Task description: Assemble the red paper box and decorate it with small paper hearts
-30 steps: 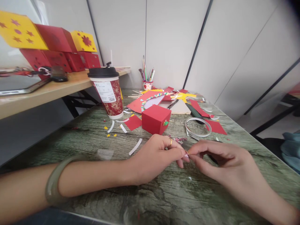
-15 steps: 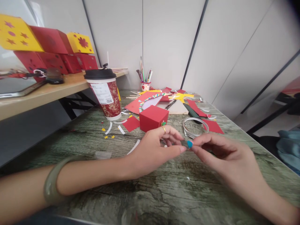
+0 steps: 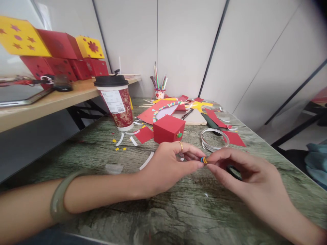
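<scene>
Pinched between thumb and fingertips of my left hand (image 3: pixel 168 166) is one side of a tiny blue and yellow piece (image 3: pixel 203 160); its exact kind is too small to make out. Closed on the other side of it are the thumb and forefinger of my right hand (image 3: pixel 247 173). Under the right palm shows a dark rounded loop (image 3: pixel 234 172), mostly hidden by the fingers. Just behind my left hand stands a red paper box (image 3: pixel 168 129), with a small green decoration (image 3: pixel 179 135) on its front right side.
A lidded paper cup (image 3: pixel 116 102) stands at the left. Behind the hands lie a roll of white tape (image 3: pixel 214 148), red paper scraps (image 3: pixel 143 134) and a black pen (image 3: pixel 187 114). Red and yellow boxes (image 3: pixel 60 44) are stacked on a wooden shelf (image 3: pixel 84 92).
The small piece has turned, so yellow shows beside the blue. My left fingertips have closed onto it, and the green decoration on the box is more exposed.
</scene>
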The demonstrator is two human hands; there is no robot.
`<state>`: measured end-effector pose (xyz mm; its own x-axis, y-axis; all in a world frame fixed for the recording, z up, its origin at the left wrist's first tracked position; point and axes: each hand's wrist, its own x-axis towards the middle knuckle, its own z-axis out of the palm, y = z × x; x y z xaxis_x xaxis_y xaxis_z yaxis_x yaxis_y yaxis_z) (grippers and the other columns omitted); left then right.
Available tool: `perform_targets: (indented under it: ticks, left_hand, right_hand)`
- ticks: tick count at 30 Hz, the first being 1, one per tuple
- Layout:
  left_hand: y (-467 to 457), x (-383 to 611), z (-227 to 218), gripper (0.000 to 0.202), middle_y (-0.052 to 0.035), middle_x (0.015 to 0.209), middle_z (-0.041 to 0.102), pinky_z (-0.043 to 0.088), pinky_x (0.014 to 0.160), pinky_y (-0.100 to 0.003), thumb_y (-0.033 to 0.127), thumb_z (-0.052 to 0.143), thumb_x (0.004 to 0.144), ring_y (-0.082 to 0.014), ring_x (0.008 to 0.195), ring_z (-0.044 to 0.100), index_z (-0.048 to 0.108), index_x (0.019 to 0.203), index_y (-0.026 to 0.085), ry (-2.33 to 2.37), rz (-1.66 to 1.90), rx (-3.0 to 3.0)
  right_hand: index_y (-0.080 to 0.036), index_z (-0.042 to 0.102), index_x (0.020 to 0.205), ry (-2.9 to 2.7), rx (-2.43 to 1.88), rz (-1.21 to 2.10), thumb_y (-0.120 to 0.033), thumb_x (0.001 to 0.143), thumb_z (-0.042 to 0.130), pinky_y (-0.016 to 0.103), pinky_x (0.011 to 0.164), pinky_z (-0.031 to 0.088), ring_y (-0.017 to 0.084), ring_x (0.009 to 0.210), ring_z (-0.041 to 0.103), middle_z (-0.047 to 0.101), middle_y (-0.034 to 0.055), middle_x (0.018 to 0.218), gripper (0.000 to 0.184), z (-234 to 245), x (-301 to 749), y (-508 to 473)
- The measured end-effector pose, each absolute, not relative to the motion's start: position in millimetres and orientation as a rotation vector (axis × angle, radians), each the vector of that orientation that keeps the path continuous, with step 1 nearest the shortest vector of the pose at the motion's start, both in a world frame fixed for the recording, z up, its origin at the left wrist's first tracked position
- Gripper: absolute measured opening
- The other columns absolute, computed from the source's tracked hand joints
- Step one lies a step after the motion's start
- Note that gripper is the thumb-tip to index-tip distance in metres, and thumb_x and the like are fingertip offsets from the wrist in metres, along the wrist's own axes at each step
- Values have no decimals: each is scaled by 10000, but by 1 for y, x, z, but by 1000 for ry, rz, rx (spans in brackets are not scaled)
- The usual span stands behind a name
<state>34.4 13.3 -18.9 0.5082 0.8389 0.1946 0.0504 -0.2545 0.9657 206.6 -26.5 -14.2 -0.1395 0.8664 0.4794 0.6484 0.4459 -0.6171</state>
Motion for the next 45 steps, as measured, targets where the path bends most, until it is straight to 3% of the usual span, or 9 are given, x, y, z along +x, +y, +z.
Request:
perform_targets:
  ticks: [7,18,22,29,35,45]
  left_hand:
    - [16,32,-20,175,-2,796,653,439,650,-194,234,646,689,-100,727,569,693,851,188,827,946,1762]
    - [21,31,-19,177,-3,840,705,459,760,-214,257,636,712,-121,800,613,699,864,191,679,888,1586]
    - [23,31,-20,185,-8,818,709,461,682,-203,277,610,735,-117,775,618,691,880,196,647,807,1501]
    - [23,32,-21,227,-50,808,697,433,597,-178,326,543,784,-111,766,590,697,799,160,632,782,1390]
    - [24,34,-20,269,-38,759,676,414,553,-177,399,609,712,-115,732,580,683,814,162,681,740,1352]
    - [23,34,-19,190,-39,727,667,415,551,-195,313,617,673,-128,728,575,664,752,147,801,687,1365]
  right_hand:
    - [-245,627,691,-1810,-1299,500,-291,723,619,157,547,444,80,601,556,633,-50,666,56,-10,206,-25]
    - [-195,653,684,-1538,-1334,994,-363,695,630,193,506,429,98,564,528,601,-3,608,169,-12,206,-19]
    - [-184,658,668,-1455,-1295,1100,-350,690,636,177,506,421,89,573,528,619,5,620,169,-12,204,-16]
    - [-184,640,659,-1490,-1332,1039,-351,694,627,182,494,399,86,555,501,614,-6,618,171,-13,205,-16]
    - [-178,633,649,-1590,-1352,936,-365,698,613,204,493,405,103,551,508,600,3,596,194,-13,205,-15]
    - [-197,639,663,-1665,-1369,902,-360,696,623,207,509,428,107,552,544,625,-10,601,168,-16,204,-16]
